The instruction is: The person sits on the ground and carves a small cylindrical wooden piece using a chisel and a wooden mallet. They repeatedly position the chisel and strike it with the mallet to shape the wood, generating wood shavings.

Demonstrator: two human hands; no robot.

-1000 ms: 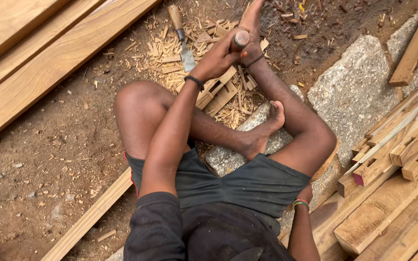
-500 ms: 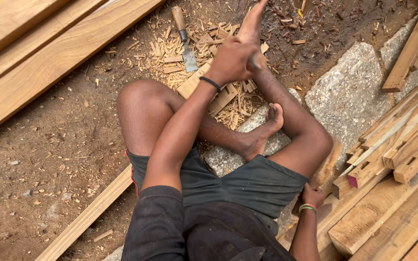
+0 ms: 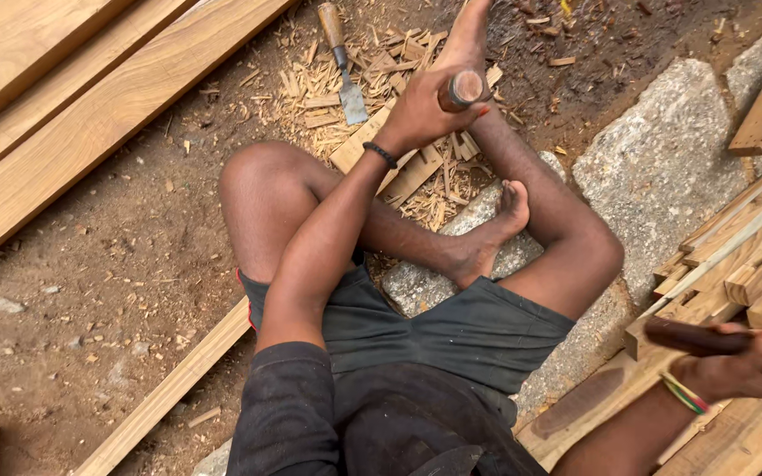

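A wooden tool handle (image 3: pixel 465 88) is gripped in the left hand (image 3: pixel 429 110), with the fingers wrapped tightly around it and its round end showing above the fist. The tool's lower end is hidden by the hand, so its kind cannot be told. The fist is held over a short wooden block (image 3: pixel 372 145) that lies on the dirt ground (image 3: pixel 90 300) among a heap of wood chips (image 3: pixel 407 70). Just beyond the block, a chisel (image 3: pixel 341 62) with a wooden handle and flat metal blade lies on the chips, apart from the hand. The right foot (image 3: pixel 469 35) is stretched out beside the block, and the left foot (image 3: pixel 491 234) is tucked in on the near side of it, resting against a grey stone (image 3: pixel 672 167).

A dark wooden stick (image 3: pixel 690 335) is held in the right hand (image 3: pixel 743 361), closed around it, well to the right of the block and above a stack of sawn timber pieces (image 3: pixel 751 264). Long planks (image 3: pixel 90 97) lie to the left of the block, and a thin batten (image 3: pixel 169 388) lies on the ground beside the left thigh.
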